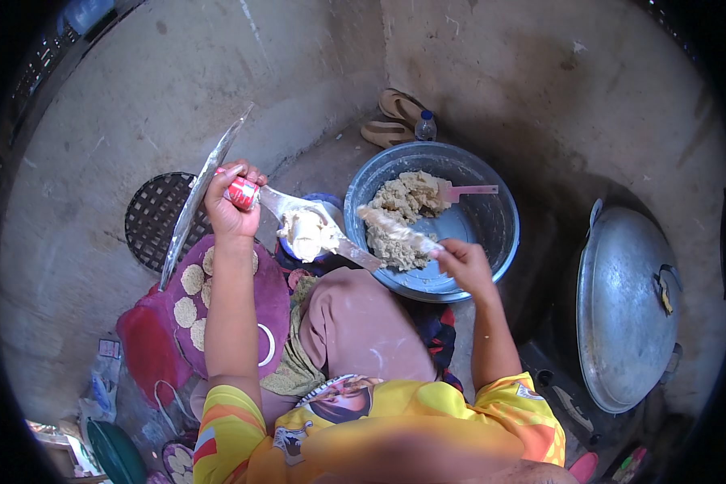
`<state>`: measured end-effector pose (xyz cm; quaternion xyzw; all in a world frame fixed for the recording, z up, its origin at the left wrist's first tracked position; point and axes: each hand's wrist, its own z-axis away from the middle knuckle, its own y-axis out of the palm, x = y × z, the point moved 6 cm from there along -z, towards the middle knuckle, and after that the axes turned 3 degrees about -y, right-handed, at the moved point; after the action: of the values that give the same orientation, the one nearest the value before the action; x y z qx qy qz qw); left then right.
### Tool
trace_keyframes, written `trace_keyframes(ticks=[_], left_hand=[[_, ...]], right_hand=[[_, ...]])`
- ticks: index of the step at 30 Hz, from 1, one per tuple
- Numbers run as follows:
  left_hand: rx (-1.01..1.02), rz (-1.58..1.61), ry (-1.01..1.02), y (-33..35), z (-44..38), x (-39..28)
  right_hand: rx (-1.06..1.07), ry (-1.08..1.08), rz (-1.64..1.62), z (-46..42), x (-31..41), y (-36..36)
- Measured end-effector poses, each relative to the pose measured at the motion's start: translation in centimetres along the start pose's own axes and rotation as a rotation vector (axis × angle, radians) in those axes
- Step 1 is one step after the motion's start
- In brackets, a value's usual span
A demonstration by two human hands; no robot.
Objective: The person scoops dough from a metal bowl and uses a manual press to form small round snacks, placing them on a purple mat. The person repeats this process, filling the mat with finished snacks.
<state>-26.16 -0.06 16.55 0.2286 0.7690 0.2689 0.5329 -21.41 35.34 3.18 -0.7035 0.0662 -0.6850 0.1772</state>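
My left hand [233, 206] grips a red cylinder, perhaps a can [242, 192], with the thin edge of a pale flat disc [202, 193] standing just behind the knuckles. A wooden paddle [357, 254] slopes from this hand towards the basin, with a lump of pale dough [308, 233] on it. My right hand [463, 266] holds a flat stick [399, 230] coated in dough and blurred, over the basin. Inside the blue-grey plastic basin [508, 236] lies crumbly dough [411, 193] with a pink-handled spatula [472, 190] stuck in it.
Round flat dough pieces [185, 311] lie on a purple cloth surface [272, 302] at my left. A black woven tray [151, 212] leans near the wall. Sandals [387, 133] and a bottle [425, 127] stand behind the basin. A large lidded metal pot [629, 302] is at right.
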Motion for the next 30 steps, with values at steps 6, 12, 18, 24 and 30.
trace_keyframes(ticks=[6,12,18,24,30], left_hand=[[0.023,0.002,-0.024,0.7,-0.3,0.7],[-0.184,-0.004,0.094,0.8,0.1,-0.4],[-0.358,-0.018,0.287,2.8,1.1,-0.6],[-0.444,-0.086,0.495,5.3,3.0,-0.7],[-0.367,-0.241,0.774,8.3,5.2,-1.3]], right_hand=[[-0.186,-0.248,0.303,-1.0,3.4,2.4],[-0.263,-0.42,0.405,-1.4,5.3,2.8],[-0.376,-0.453,0.347,-1.2,5.2,3.0],[-0.401,-0.319,0.324,-1.4,4.9,4.4],[-0.391,-0.291,0.145,-0.7,5.1,6.4]])
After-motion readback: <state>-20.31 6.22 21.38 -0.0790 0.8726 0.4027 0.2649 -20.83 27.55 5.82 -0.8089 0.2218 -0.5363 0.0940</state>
